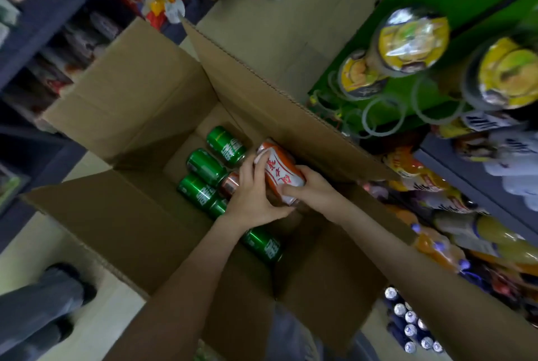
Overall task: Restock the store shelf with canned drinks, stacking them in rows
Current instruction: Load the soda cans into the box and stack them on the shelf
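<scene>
Left hand [256, 197] and right hand [314, 189] both curl round one orange-and-white can [281, 176], gripping it from opposite sides, probably to lift it clear of the open cardboard box [131, 98]. Glossy green cans [206, 167] lie on their sides on its matte corrugated floor, cylinders packed close together.
</scene>
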Demonstrator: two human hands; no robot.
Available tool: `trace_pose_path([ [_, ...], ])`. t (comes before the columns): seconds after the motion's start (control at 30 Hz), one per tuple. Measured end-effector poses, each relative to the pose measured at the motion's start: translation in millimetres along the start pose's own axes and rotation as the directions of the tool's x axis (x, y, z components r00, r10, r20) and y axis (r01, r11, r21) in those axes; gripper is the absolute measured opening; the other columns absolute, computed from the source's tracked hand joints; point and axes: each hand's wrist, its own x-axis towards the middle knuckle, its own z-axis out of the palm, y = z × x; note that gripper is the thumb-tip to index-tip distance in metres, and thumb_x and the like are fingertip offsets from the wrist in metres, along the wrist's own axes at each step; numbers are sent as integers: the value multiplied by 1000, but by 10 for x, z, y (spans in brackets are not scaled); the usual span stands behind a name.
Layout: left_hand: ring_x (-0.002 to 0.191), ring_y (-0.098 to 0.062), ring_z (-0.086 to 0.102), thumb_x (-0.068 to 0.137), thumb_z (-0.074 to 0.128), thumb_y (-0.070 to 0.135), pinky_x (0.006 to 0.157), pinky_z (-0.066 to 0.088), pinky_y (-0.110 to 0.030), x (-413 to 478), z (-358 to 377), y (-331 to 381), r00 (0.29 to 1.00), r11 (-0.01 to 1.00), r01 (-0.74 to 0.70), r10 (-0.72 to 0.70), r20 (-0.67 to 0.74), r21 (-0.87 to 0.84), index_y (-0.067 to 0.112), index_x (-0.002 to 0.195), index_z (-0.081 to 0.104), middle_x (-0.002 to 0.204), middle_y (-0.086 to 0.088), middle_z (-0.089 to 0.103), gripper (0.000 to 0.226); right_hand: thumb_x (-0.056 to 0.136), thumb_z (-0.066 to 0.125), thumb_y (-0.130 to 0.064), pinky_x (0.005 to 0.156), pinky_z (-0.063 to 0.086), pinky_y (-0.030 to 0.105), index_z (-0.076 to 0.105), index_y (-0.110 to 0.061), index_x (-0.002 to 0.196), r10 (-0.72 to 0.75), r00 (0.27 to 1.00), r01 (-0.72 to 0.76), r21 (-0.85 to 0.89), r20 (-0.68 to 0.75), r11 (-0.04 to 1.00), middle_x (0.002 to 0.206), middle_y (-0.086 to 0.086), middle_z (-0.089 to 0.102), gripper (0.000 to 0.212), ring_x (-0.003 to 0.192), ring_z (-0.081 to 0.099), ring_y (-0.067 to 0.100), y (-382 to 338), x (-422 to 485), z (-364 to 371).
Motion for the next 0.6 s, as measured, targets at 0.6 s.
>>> trace_pose_path([
  [0.6,135,-33,25,83,68,36,104,34,-45,41,152,-53,882,819,456,-467,-56,349,15,148,13,147,-19,22,88,80,73,-30,81,47,25,39,-15,136,34,991,-24,73,-129,997,124,5,55,68,102,56,15,351,-370,-124],
])
